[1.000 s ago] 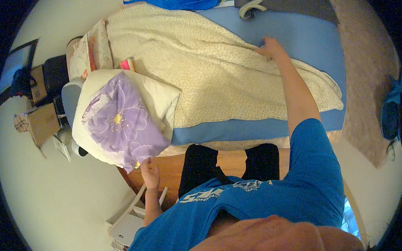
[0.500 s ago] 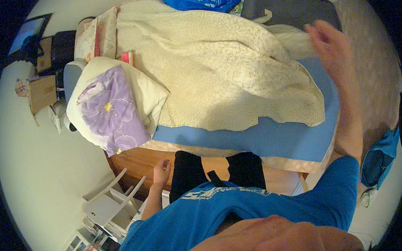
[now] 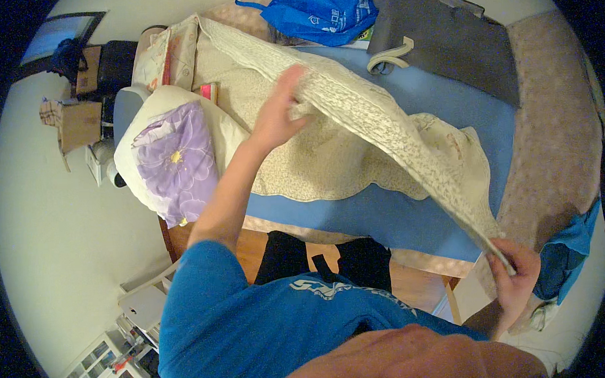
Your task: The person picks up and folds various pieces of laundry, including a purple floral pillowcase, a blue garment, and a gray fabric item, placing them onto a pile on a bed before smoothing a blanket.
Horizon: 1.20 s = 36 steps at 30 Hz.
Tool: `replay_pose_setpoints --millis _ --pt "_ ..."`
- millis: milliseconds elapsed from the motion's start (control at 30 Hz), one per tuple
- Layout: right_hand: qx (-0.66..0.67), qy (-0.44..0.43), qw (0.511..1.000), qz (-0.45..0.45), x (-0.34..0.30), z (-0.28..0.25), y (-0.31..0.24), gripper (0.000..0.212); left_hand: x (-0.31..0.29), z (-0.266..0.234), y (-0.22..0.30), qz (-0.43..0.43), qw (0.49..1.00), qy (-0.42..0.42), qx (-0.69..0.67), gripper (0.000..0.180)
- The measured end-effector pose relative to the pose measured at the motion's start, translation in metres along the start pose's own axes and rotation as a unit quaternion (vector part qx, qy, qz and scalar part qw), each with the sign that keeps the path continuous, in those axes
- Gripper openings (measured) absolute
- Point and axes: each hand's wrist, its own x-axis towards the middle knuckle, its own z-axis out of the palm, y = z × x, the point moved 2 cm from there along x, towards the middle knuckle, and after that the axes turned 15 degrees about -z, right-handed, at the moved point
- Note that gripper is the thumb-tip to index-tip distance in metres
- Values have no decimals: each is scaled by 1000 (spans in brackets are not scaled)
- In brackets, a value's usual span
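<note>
A cream speckled quilt (image 3: 373,113) lies on the blue bed surface (image 3: 417,218), its far edge lifted and folded over toward me in a long diagonal. Down at the near right, my right hand (image 3: 516,271) is closed around a corner of the quilt and pulls it taut past the bed's edge. My left hand (image 3: 277,120) reaches over the quilt's middle, at the folded strip. Its thumb stands apart from its fingers, which are slightly blurred; whether they touch the cloth is hard to tell.
At the left end sits a white pillow (image 3: 131,145) with a folded purple flowered cloth (image 3: 175,163) on it. A small red-and-white item (image 3: 209,92) lies beside it. Along the far side are a blue bag (image 3: 320,18), a rolled pale strap (image 3: 391,56) and a dark grey mat (image 3: 444,44).
My right hand has come from the far right corner down to the near right, drawing the quilt's edge with it. My left hand has risen from beside my leg to over the quilt.
</note>
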Motion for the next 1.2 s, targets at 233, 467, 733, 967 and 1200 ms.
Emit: replay_pose_setpoints --millis 233,467,733,967,1200 --pt "-170 -153 969 92 -20 -15 10 20 81 33 31 190 897 -244 316 27" --pt "-362 177 913 65 206 -105 231 42 212 35 115 118 989 49 73 24" --pt "-428 255 862 -96 280 45 283 56 1 146 -7 35 990 127 -45 35" --pt "-276 90 913 286 142 127 436 74 -68 221 -80 -174 968 -45 177 66" --pt "-278 109 918 261 149 157 446 59 -55 238 -78 -219 948 -36 228 45"
